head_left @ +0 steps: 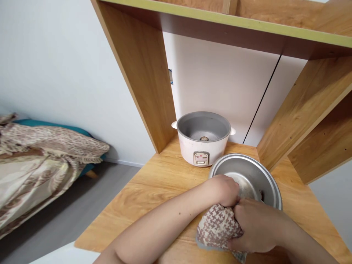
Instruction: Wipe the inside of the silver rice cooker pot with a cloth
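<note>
Cloth (218, 225) bunched tight in our right hand (257, 223), left hand (224, 190) curled beside it, its grip hidden, we're at the near side of the bowl (242, 170), right of the cooker (203, 148), where pushing too hard could tip it.

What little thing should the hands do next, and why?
Maybe the right hand could bring the patterned cloth into the metal bowl and wipe inside: it already grips the bunched cloth at the bowl's near side, with the left hand close by.
</note>
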Action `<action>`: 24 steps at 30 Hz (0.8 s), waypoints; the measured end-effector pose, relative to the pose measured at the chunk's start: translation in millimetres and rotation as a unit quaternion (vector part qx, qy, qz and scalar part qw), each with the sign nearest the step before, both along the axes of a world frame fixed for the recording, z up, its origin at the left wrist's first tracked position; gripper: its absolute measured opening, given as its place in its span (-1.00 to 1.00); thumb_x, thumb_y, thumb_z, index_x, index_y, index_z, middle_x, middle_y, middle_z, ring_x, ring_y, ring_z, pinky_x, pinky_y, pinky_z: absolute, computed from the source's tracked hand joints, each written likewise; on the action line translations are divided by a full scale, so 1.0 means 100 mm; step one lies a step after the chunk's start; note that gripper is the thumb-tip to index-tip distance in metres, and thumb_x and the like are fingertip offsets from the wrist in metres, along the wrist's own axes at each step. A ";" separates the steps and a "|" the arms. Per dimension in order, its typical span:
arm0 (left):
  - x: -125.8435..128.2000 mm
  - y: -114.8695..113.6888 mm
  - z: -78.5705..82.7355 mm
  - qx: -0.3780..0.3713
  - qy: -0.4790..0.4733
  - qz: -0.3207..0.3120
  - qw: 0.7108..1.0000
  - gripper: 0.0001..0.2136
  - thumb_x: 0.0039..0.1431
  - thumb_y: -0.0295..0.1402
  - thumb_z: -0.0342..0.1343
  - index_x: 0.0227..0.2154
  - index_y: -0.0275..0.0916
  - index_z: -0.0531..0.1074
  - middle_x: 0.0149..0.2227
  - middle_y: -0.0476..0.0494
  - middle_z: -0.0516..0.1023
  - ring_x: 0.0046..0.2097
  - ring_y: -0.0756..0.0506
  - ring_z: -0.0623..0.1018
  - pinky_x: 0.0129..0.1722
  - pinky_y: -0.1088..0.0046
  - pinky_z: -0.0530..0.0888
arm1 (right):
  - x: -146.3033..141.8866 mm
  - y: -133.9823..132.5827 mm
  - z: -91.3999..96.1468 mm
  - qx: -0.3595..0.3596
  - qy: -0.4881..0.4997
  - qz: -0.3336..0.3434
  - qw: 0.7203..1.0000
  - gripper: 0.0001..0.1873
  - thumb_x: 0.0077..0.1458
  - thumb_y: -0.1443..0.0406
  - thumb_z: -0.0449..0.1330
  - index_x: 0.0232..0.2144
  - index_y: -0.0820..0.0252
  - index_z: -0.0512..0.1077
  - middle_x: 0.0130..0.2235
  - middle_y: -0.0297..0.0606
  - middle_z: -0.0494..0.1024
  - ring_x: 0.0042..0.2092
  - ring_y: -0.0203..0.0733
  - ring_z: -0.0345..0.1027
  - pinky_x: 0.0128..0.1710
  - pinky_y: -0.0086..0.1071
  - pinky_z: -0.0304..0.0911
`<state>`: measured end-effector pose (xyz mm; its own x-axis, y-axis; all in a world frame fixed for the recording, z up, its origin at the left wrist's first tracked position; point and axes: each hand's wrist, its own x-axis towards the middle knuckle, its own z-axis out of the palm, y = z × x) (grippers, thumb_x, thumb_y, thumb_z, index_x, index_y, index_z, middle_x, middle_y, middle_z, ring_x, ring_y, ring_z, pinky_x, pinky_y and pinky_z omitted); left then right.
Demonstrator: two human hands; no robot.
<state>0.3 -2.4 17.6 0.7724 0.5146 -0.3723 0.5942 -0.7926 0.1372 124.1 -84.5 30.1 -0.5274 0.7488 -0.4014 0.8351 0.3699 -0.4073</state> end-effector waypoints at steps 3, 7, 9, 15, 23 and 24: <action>0.00 0.00 0.00 0.000 0.005 0.002 1.000 -0.61 0.29 -0.18 0.00 -0.08 -0.35 0.59 -0.09 -0.44 0.65 -0.08 -0.29 0.65 -0.17 0.26 0.54 | 0.00 -0.01 -0.01 0.007 0.009 0.004 1.000 -0.60 -0.01 0.04 0.28 -0.18 0.13 0.61 -0.10 -0.15 0.68 -0.05 0.01 0.51 -0.09 -0.32 0.30; 0.01 0.00 0.00 -0.003 0.010 0.002 1.000 -0.59 0.30 -0.16 -0.03 -0.08 -0.36 0.59 -0.07 -0.45 0.65 -0.07 -0.30 0.65 -0.17 0.25 0.54 | 0.01 -0.02 -0.02 0.008 -0.001 0.002 1.000 -0.62 0.00 0.03 0.28 -0.23 0.14 0.62 -0.13 -0.14 0.68 -0.08 0.01 0.52 -0.08 -0.31 0.31; 0.01 0.00 0.01 -0.004 0.013 0.001 1.000 -0.57 0.31 -0.15 -0.04 -0.07 -0.36 0.58 -0.07 -0.45 0.64 -0.05 -0.31 0.64 -0.15 0.25 0.54 | 0.01 -0.02 -0.02 0.008 -0.002 0.001 1.000 -0.63 0.00 0.04 0.28 -0.23 0.15 0.62 -0.11 -0.14 0.68 -0.06 0.02 0.51 -0.06 -0.31 0.30; 0.01 0.00 0.01 -0.003 0.009 0.000 1.000 -0.57 0.31 -0.13 -0.04 -0.07 -0.36 0.58 -0.08 -0.46 0.65 -0.05 -0.31 0.65 -0.13 0.24 0.55 | -0.01 -0.03 0.02 0.018 0.009 0.015 1.000 -0.66 0.03 0.08 0.27 -0.20 0.12 0.62 -0.11 -0.17 0.68 -0.05 0.01 0.50 -0.06 -0.32 0.30; 0.01 0.00 -0.01 -0.010 -0.002 0.008 1.000 -0.57 0.30 -0.12 -0.01 -0.09 -0.36 0.59 -0.07 -0.48 0.64 -0.06 -0.32 0.64 -0.13 0.20 0.54 | -0.01 -0.06 0.01 0.029 -0.035 -0.016 0.999 -0.61 0.01 0.03 0.28 -0.24 0.18 0.61 -0.13 -0.09 0.68 -0.10 0.03 0.53 -0.14 -0.30 0.31; 0.01 0.00 -0.01 -0.011 -0.002 0.010 1.000 -0.57 0.30 -0.12 -0.01 -0.09 -0.37 0.59 -0.07 -0.49 0.64 -0.06 -0.33 0.64 -0.12 0.19 0.54 | -0.02 -0.06 0.01 0.034 -0.038 -0.017 0.999 -0.62 0.01 0.03 0.28 -0.26 0.18 0.61 -0.14 -0.09 0.68 -0.12 0.03 0.53 -0.17 -0.30 0.31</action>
